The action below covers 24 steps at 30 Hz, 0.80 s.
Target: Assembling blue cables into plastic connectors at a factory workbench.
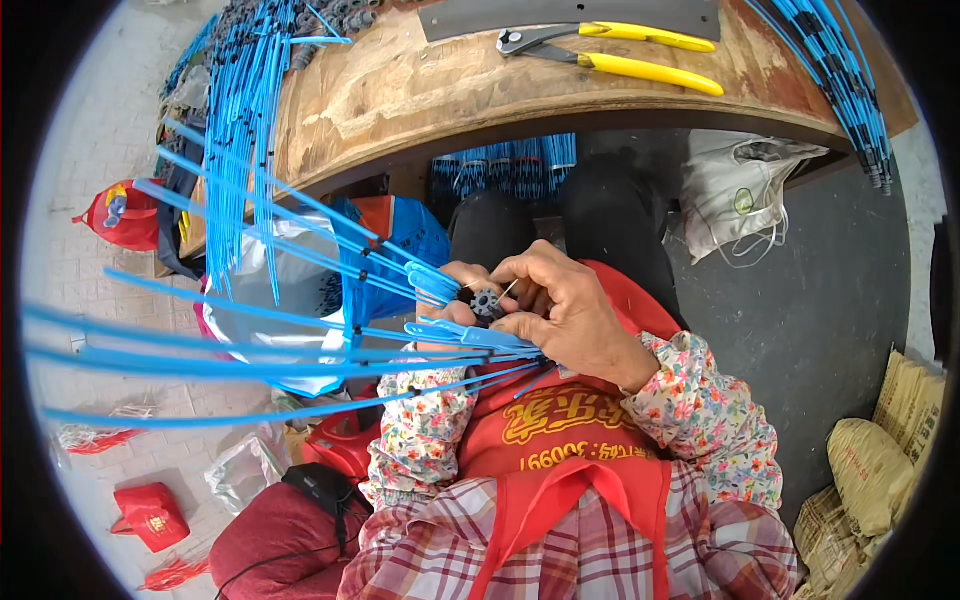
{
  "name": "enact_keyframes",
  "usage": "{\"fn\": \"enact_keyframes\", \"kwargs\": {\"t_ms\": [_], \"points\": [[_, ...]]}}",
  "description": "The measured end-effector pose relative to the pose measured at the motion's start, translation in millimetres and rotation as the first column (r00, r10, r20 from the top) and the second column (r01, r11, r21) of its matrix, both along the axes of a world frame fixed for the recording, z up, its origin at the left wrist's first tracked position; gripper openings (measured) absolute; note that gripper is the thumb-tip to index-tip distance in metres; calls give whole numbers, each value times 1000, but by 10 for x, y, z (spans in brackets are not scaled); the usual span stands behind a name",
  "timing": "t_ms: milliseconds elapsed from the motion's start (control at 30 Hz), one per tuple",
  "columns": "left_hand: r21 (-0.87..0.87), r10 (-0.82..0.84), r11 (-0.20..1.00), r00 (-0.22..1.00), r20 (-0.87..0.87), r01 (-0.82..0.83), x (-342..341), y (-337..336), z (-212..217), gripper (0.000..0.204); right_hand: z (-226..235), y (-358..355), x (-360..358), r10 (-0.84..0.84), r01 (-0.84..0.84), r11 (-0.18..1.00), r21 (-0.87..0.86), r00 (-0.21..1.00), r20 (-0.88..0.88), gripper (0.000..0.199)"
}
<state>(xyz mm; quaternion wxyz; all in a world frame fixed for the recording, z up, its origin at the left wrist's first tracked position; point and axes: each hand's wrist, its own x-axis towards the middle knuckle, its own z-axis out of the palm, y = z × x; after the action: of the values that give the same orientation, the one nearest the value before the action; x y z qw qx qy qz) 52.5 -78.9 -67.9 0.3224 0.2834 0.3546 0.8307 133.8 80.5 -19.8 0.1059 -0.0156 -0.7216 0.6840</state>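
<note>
My left hand (455, 305) is closed around a spread bunch of blue plastic strips (455, 335), whose long thin tails fan out to the left and carry small black pieces. A small dark grey gear-shaped piece (486, 303) sits between my two hands, over my lap. From the right, my right hand (570, 310) bends its fingers and thumb in a pinch close beside that piece. A thin pale strand (509, 289) shows at its fingertips. Overlapping fingers hide how the strips and the gear-shaped piece meet.
On the curved wooden table (400, 95) lie yellow-handled pliers (620, 60) and a grey flat bar (570, 18). Blue strips hang over its left (240, 130) and right (840, 85) ends. Below are a white bag (745, 190), a blue bag (395, 250) and tan sacks (870, 475).
</note>
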Motion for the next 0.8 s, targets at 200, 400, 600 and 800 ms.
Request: {"fn": "enact_keyframes", "kwargs": {"t_ms": [200,400,600,800], "points": [[-185,145,975,982,117,-122,30,78,176,48,-80,130,-34,71,-90,980,-179,992,-107,19],[-383,113,916,992,-52,-124,48,92,173,55,-162,256,-35,184,-178,937,-301,983,-10,15],[-417,185,893,983,-3,-169,142,153,315,57,-254,299,-37,245,-268,905,-331,963,-109,16],[-425,229,821,901,-369,-382,132,69,171,48,-164,216,-2,182,-161,932,-324,983,37,24]]}}
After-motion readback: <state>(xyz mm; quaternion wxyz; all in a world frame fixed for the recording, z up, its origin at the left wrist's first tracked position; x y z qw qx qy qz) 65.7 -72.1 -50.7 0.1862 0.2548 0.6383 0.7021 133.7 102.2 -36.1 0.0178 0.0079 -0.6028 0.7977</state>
